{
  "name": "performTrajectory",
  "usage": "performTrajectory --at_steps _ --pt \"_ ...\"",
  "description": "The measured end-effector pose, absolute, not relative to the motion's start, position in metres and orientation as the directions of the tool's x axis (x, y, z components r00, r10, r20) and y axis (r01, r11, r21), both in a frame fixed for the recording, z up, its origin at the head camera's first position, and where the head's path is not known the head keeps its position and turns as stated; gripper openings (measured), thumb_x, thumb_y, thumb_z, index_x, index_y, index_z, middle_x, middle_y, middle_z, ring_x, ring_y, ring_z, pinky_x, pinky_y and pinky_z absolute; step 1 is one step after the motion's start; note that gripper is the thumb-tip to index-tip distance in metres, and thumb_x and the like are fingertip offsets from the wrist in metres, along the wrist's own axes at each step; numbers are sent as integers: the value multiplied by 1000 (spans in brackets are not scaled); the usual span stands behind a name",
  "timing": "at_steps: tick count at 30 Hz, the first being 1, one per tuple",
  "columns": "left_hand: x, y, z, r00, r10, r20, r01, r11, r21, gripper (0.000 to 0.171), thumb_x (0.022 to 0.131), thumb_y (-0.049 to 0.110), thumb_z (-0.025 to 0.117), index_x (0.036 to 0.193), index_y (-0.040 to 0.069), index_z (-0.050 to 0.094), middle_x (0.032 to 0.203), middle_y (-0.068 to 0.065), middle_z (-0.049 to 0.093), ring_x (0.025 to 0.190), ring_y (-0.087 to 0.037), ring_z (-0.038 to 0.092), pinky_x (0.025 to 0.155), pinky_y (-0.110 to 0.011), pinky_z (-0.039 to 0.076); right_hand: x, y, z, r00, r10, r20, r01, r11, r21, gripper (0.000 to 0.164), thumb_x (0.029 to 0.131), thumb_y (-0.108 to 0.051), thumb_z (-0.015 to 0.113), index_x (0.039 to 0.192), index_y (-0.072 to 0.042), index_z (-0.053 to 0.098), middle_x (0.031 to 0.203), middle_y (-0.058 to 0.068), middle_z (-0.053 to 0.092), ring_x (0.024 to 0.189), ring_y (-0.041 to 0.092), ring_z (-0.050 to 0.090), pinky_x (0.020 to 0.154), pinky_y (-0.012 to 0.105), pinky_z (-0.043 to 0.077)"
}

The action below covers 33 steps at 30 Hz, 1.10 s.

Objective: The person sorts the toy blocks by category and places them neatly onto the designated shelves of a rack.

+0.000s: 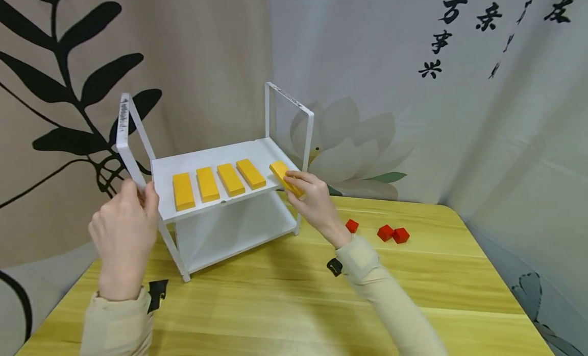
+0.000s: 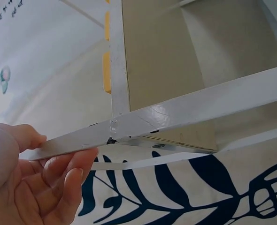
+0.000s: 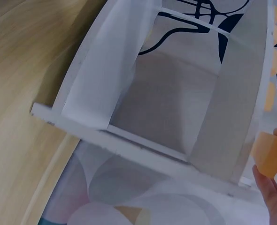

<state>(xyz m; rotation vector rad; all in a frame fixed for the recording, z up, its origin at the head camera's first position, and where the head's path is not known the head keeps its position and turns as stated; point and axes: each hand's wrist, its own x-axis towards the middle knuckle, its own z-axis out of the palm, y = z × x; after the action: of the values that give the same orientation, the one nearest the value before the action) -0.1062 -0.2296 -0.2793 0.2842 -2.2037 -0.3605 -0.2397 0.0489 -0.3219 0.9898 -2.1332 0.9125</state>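
Note:
A white two-tier rack [image 1: 216,157] stands on the table. My left hand [image 1: 125,233] grips its left front post, and in the left wrist view thumb and fingers pinch the white bar [image 2: 152,117] from both sides. At the right end of the upper shelf, my right hand [image 1: 314,200] holds a yellow block [image 1: 282,173] between thumb and fingers. That same block [image 3: 268,152] shows by the shelf edge in the right wrist view. Several other yellow blocks [image 1: 207,184] lie in a row along the upper shelf, to the left of the held one.
Three red cubes [image 1: 386,233] sit on the wooden table [image 1: 257,305], right of the rack and beyond my right wrist. The lower shelf [image 1: 239,228] is beneath the row of blocks. Behind the table hangs a printed curtain [image 1: 358,49].

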Motion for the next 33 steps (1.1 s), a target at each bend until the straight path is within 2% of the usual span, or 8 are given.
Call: performTrajectory --at_steps 12,20,28,33 --pt "-108 -231 -282 -608 -333 721 -74 928 366 35 98 23 46 81 -7 53 53 -18 48 38 -27 34 39 -30 20 -252 15 -323 -587 -295 753 -748 553 -366 24 83 -4 68 106 1 71 115 13 69 106 27 65 89 33 52" --pt "-109 -232 -284 -605 -328 726 -62 928 368 35 98 23 46 81 -6 52 52 -17 47 38 -26 34 40 -30 20 -255 6 -323 -605 -322 728 -729 591 -344 24 87 -11 66 106 2 70 113 13 69 105 26 66 86 31 54" --pt "-110 -233 -283 -593 -327 736 -60 929 365 35 98 22 47 80 -7 52 52 -18 48 37 -26 34 39 -30 20 -254 12 -325 -602 -375 705 -763 530 -370 33 85 -2 48 113 2 67 119 14 66 111 27 62 88 33 53" --pt "-109 -232 -283 -597 -328 732 -60 928 367 35 98 23 46 80 -7 52 52 -18 48 37 -26 33 39 -30 20 -253 13 -325 -600 -379 705 -763 537 -361 34 86 2 47 113 2 67 120 15 65 111 28 62 89 33 53"
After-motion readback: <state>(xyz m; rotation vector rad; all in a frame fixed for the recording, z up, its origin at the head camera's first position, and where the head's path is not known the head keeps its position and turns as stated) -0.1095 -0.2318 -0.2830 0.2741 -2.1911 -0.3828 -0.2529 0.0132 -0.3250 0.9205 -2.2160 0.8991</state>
